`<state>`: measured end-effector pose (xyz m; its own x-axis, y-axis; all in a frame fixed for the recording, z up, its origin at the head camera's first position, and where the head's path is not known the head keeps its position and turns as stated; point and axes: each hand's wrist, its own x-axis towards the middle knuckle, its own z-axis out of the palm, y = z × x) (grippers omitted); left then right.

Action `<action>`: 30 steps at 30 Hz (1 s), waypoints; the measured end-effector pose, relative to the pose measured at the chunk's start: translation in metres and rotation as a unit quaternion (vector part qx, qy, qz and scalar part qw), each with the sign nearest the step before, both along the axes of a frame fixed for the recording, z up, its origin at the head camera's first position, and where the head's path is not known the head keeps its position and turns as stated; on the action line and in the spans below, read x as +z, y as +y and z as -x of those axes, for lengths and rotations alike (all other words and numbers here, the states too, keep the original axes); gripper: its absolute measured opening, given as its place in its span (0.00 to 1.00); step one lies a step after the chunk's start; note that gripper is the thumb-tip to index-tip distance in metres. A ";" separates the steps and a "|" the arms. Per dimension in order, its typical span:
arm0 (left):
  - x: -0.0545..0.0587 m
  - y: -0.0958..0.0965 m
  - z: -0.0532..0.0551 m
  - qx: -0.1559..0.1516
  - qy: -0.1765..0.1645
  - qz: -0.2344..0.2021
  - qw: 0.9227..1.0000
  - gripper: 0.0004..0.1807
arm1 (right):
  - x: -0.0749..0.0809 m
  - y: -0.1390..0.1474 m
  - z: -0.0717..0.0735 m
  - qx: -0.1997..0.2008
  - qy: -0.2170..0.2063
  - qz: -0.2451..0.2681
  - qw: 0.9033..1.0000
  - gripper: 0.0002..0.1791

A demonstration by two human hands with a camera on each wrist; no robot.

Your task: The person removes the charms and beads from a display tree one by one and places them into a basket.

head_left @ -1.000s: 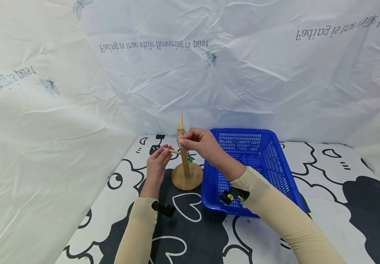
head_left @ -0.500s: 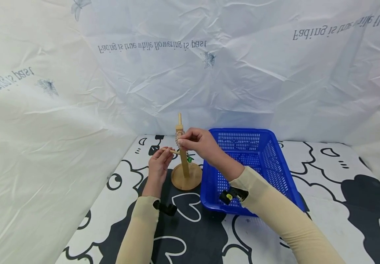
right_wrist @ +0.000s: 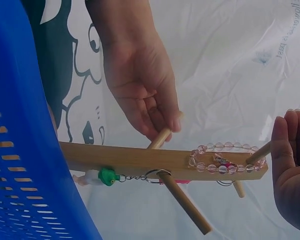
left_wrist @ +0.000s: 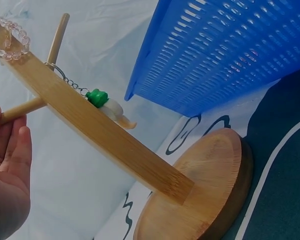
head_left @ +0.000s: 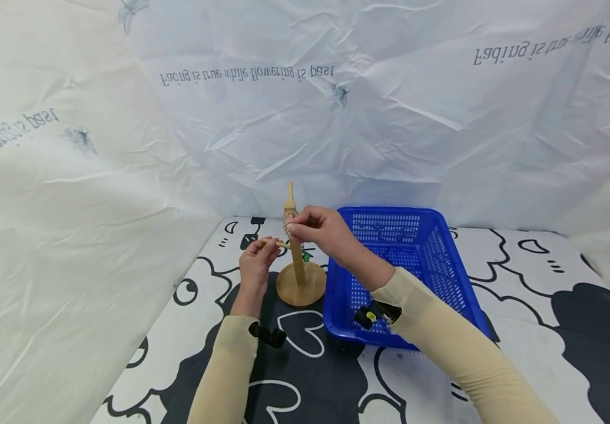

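Observation:
A wooden peg stand (left_wrist: 110, 135) rises from a round base (head_left: 301, 291). My left hand (head_left: 255, 265) pinches its left side peg (left_wrist: 24, 109) between thumb and fingers. At the upper post my right hand (head_left: 323, 232) pinches the end of another peg (right_wrist: 260, 152), its thumb and fingertips together. A pink clear-bead bracelet (right_wrist: 230, 169) hangs around that peg, against the post. From the opposite side peg (left_wrist: 58, 42) dangles a keychain with a green-topped charm (left_wrist: 97, 98). Another ring (right_wrist: 225, 183) shows near a far peg in the right wrist view.
A blue plastic basket (head_left: 337, 294) stands close to the right of the base, under my right forearm. The table wears a black-and-white cartoon cloth (head_left: 305, 365). White printed sheeting (head_left: 262, 129) walls the back and left side.
My left hand shifts slightly to the right along its peg. The right hand stays at the bracelet's peg, and the stand keeps its place.

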<state>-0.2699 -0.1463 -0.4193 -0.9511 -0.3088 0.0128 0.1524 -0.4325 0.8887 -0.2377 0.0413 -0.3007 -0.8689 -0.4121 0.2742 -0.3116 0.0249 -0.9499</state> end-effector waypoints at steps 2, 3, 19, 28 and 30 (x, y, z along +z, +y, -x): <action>0.000 0.001 0.000 0.006 0.000 0.003 1.000 0.08 | 0.000 0.000 0.000 0.000 -0.002 -0.002 1.000 0.07; 0.000 0.001 0.000 0.009 0.001 0.003 1.000 0.08 | 0.000 0.000 0.000 0.001 -0.003 -0.001 1.000 0.07; -0.003 0.002 0.001 0.010 0.017 0.004 1.000 0.12 | 0.005 0.006 0.002 0.003 -0.019 -0.027 0.999 0.13; -0.001 0.002 0.000 0.009 0.008 0.012 1.000 0.09 | 0.016 0.013 0.005 -0.019 -0.027 -0.047 0.998 0.13; 0.000 0.002 0.000 0.009 0.006 0.016 1.000 0.08 | 0.018 0.015 0.006 -0.025 -0.028 -0.053 0.998 0.14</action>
